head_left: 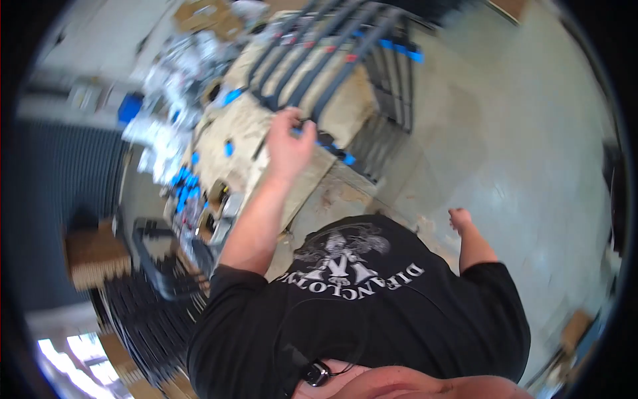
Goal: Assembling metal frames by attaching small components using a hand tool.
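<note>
My left hand [291, 147] is stretched out over the worktable [229, 133]. Its thumb and fingers are bent but apart, at the near ends of a row of black curved tubular bars [302, 85]. A dark piece shows in the gap between thumb and fingers, and motion blur hides whether the hand touches it. The bars stand side by side, with small red marks on them and blue pieces [402, 50] at their right. Off to the right, away from the table, my right hand [459, 219] hangs with its fingers curled in, and nothing shows in it.
Clear plastic bags [179, 73] and small blue pieces [186, 183] crowd the table's left side. Stacked black frames [149, 312] and a cardboard box [98, 256] stand at the lower left. Grey floor [512, 159] stretches along the right. More cardboard [575, 327] lies at the lower right.
</note>
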